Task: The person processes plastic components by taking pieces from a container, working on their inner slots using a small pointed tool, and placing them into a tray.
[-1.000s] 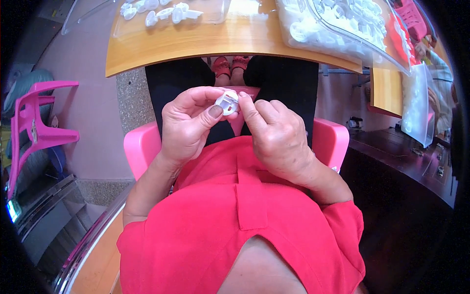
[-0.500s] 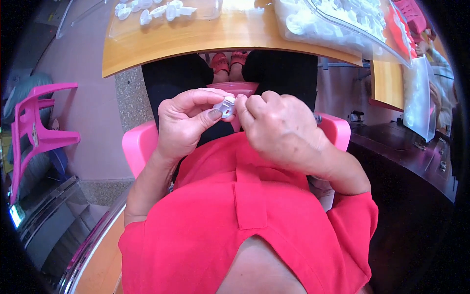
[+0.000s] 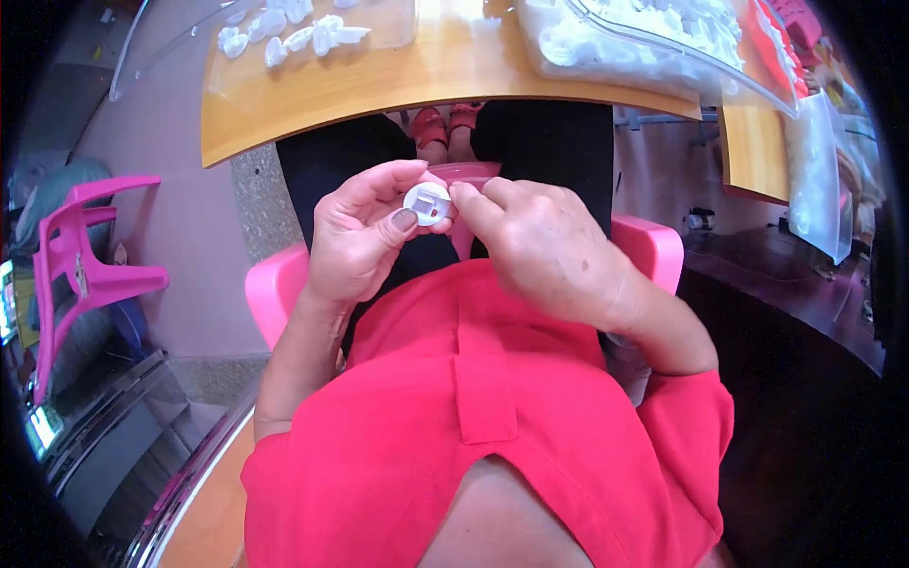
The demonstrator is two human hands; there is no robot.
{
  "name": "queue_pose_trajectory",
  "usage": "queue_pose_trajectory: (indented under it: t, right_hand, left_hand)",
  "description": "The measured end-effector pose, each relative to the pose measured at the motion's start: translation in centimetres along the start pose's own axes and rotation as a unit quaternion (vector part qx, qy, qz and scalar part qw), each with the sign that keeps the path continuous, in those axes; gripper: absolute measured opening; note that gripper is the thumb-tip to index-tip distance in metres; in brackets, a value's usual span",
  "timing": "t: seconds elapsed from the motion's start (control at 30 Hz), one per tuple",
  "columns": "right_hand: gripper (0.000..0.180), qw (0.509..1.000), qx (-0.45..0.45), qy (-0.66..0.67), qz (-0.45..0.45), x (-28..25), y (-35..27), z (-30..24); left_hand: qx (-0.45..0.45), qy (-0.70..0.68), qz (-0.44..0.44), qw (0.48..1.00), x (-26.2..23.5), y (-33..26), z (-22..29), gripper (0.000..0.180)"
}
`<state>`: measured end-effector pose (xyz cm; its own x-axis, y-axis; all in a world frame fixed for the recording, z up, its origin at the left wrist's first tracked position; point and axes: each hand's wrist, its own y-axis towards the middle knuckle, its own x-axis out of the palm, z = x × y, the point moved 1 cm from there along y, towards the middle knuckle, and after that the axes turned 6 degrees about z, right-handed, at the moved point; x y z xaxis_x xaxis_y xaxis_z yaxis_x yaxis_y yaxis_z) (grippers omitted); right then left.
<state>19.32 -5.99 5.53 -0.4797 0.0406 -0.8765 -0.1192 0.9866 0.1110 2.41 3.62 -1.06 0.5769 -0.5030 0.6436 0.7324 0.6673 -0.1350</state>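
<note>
Above my lap, my left hand [image 3: 355,232] pinches a small round white plastic part [image 3: 424,201] between thumb and fingers. The part's face, with a raised square section and a small opening, is turned up toward me. My right hand [image 3: 559,246] is closed, its thumb and forefinger pressed together at the part's right edge. Whatever those fingertips hold, if anything, is hidden. The wooden table [image 3: 417,76] lies just beyond both hands.
On the table, a clear tray [image 3: 402,28] at left carries several white plastic pieces, and a clear bin [image 3: 568,71] at right is heaped with more. A clear bag [image 3: 819,185] hangs at the far right. A pink chair [image 3: 71,260] stands at left.
The white part has been tilted so its round face shows more fully. My right fingertips stay at its right side. The whole view has shifted slightly.
</note>
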Motion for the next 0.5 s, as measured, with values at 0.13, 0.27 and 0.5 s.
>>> queue_pose_trajectory:
  t: [0.13,0.27,0.5]
  right_hand:
    - [0.037,0.993,0.053,0.079,0.076,1.3,-0.9,-0.4]
    - [0.041,0.980,0.063,0.147,0.122,2.9,-1.1,-0.6]
    - [0.043,0.975,0.056,0.162,0.138,3.8,-0.9,-0.6]
  left_hand:
    - [-0.001,-0.018,0.014,1.000,-0.1,0.0,0.2,0.038]
    - [0.027,0.010,0.019,0.999,-0.7,-0.2,-0.4,0.039]
    - [0.065,0.057,0.023,0.996,-0.8,-0.1,-0.7,0.040]
